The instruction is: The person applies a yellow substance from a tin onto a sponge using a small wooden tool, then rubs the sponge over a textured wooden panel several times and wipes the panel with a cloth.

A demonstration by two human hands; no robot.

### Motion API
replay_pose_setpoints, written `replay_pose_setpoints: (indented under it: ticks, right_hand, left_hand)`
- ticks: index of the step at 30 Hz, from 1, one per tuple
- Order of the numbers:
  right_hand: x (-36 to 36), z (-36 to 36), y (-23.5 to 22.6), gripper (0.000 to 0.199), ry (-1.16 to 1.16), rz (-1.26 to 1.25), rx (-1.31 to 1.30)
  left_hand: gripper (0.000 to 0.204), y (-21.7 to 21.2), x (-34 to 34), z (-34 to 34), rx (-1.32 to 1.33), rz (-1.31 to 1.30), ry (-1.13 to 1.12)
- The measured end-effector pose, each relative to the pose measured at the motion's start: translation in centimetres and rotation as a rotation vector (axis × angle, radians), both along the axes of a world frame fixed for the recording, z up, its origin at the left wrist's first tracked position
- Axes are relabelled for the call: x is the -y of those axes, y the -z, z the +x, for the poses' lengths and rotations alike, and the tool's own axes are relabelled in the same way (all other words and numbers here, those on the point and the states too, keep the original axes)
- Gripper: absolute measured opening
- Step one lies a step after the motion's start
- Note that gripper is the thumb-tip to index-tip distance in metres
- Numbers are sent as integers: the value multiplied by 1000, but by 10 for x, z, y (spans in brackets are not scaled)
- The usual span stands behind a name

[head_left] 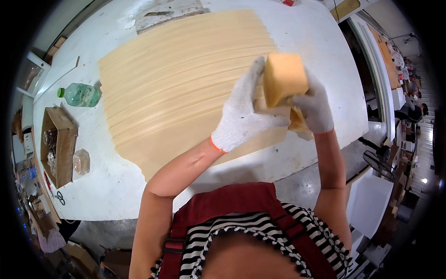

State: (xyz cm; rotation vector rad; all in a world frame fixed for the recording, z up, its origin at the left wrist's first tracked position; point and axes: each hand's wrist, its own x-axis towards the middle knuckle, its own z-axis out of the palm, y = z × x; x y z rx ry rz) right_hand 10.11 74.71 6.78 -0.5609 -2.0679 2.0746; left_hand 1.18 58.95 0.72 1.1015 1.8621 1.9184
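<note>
My hands wear white knit gloves with orange cuffs, raised over the right part of the table. Between them is a block of yellow sponge (284, 76). My left hand (241, 109) lies along its left side, fingers pointing up and thumb stretched below it. My right hand (316, 107) grips it from the right, fingers bent under its lower edge. A crumpled, shiny yellowish piece (297, 122) shows below my right hand; I cannot tell whether it is held. Beneath lie thin beige sheets (172, 83), fanned out so their edges form long staggered lines.
On the white table (107, 204) at left are a green bottle (81, 95) lying on its side, an open cardboard box (60, 146), a small clear-wrapped item (81, 162) and scissors (60, 198). A flat worn board (167, 14) lies at the far edge. A black fan (378, 158) stands right.
</note>
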Motion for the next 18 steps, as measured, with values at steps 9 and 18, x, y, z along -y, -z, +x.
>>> replay_pose_setpoints:
  ticks: [9,18]
  right_hand:
    - [2,51,70,62,-62,-341,-277]
    - [-33,8,22,54,226,-344,-284]
  left_hand:
    - [91,-2,10,5,514,-5,300]
    - [80,20,18,-21,-356,-271,67]
